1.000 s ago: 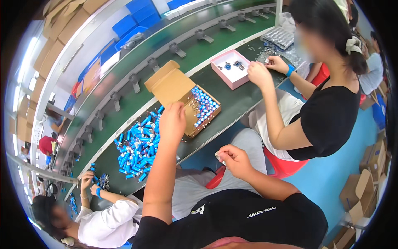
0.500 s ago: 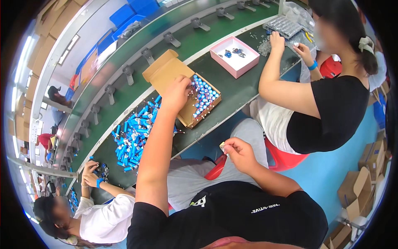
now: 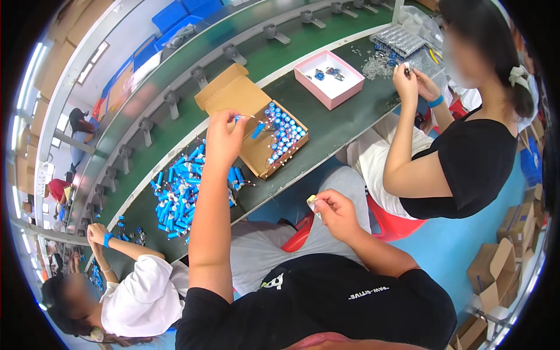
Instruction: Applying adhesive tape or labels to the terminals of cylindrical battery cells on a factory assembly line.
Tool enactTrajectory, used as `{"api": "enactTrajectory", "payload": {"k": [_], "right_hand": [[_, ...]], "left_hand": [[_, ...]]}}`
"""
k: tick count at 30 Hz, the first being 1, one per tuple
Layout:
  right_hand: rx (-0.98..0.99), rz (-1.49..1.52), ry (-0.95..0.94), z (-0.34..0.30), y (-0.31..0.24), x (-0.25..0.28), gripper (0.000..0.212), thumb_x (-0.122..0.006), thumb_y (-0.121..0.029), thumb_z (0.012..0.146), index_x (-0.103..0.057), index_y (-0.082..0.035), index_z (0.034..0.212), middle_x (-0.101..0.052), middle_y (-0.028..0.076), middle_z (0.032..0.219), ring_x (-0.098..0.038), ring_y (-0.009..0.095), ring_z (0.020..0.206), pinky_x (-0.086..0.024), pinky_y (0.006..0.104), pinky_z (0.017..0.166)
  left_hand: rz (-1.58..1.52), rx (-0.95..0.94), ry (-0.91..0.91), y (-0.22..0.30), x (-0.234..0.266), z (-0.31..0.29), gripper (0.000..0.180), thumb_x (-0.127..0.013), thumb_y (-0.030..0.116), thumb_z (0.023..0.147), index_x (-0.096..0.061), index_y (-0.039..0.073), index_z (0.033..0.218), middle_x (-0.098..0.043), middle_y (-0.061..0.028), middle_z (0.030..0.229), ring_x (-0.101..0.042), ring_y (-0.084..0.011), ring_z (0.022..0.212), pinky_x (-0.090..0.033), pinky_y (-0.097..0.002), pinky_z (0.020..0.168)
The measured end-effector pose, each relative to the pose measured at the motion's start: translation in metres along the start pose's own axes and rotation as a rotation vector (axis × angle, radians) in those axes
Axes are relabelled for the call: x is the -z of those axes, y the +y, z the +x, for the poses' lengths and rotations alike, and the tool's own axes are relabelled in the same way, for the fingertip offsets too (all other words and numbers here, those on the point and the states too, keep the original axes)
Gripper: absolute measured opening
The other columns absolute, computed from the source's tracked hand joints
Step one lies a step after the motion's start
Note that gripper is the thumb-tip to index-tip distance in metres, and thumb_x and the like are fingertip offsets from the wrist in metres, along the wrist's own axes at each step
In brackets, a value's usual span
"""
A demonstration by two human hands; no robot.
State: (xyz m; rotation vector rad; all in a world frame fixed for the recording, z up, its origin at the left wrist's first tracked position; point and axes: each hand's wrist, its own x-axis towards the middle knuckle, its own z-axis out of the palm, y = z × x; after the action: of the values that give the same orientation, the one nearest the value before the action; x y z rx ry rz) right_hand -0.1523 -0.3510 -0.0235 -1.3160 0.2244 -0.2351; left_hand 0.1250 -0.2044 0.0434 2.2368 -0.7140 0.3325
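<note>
My left hand (image 3: 224, 139) is raised by the left edge of an open cardboard box (image 3: 255, 156). Its fingers pinch a small blue piece with a thin wire, mostly hidden; it looks like one of the wired batteries. Blue cylindrical batteries (image 3: 284, 129) stand packed along the box's right side, and one tilted battery (image 3: 258, 129) shows apart from them near my fingertips. Left of the box, beside my forearm, lies a heap of loose blue wired batteries (image 3: 178, 201). Above my lap, my right hand (image 3: 337, 214) is closed on a small yellow-and-white piece (image 3: 311, 201), its kind unclear.
A pink box (image 3: 332, 96) with small blue-and-metal parts stands farther right on the dark bench (image 3: 318, 131). A co-worker on the right handles a small part near clear plastic trays (image 3: 399, 39). Another co-worker sits left. Beyond runs a green conveyor with metal holders (image 3: 233, 55).
My left hand has moved left from over the packed batteries and now shows a small blue piece in its fingers. The right hand stays nearly still. Both co-workers have shifted their hands.
</note>
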Motion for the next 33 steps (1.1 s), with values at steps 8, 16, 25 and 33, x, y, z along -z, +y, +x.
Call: {"api": "enactTrajectory", "payload": {"k": [8,16,25,33], "right_hand": [[0.025,0.015,-0.020,0.005,-0.006,-0.011,0.011,-0.054,-0.013,0.098,-0.058,-0.003,0.101,-0.061,0.002,0.080,-0.046,0.003,0.054,-0.036,0.0191,0.048],[-0.065,0.080,-0.065,0.010,-0.022,-0.012,0.014,-0.056,-0.015,0.099,-0.058,-0.002,0.102,-0.061,0.004,0.081,-0.047,0.004,0.055,-0.037,0.0194,0.049],[-0.069,0.103,-0.338,0.011,-0.057,-0.036,0.016,-0.057,-0.019,0.099,-0.058,-0.003,0.099,-0.057,0.002,0.083,-0.047,0.005,0.063,-0.038,0.0205,0.056],[-0.078,-0.137,-0.411,0.010,-0.066,-0.046,0.010,-0.059,-0.011,0.095,-0.062,0.000,0.095,-0.061,0.001,0.087,-0.055,0.007,0.079,-0.045,0.0242,0.070]], "left_hand": [[0.111,0.190,-0.070,0.032,0.020,-0.029,0.029,-0.068,0.027,0.089,-0.057,0.002,0.098,-0.065,-0.0134,0.080,-0.062,-0.0278,0.069,-0.049,-0.0371,0.065],[-0.954,0.639,-0.233,0.064,0.030,-0.115,0.021,-0.053,0.027,0.101,-0.042,0.010,0.104,-0.057,-0.0046,0.081,-0.046,-0.0082,0.055,-0.035,-0.0200,0.047],[-0.531,0.072,-0.385,0.082,0.048,-0.171,0.024,-0.051,0.006,0.093,-0.049,0.003,0.117,-0.052,-0.0097,0.100,-0.052,-0.0178,0.083,-0.044,-0.0283,0.075],[-0.262,-0.121,-0.433,0.089,0.058,-0.169,0.031,-0.058,-0.004,0.079,-0.055,0.000,0.109,-0.057,-0.0172,0.095,-0.058,-0.0371,0.089,-0.048,-0.0410,0.080]]}}
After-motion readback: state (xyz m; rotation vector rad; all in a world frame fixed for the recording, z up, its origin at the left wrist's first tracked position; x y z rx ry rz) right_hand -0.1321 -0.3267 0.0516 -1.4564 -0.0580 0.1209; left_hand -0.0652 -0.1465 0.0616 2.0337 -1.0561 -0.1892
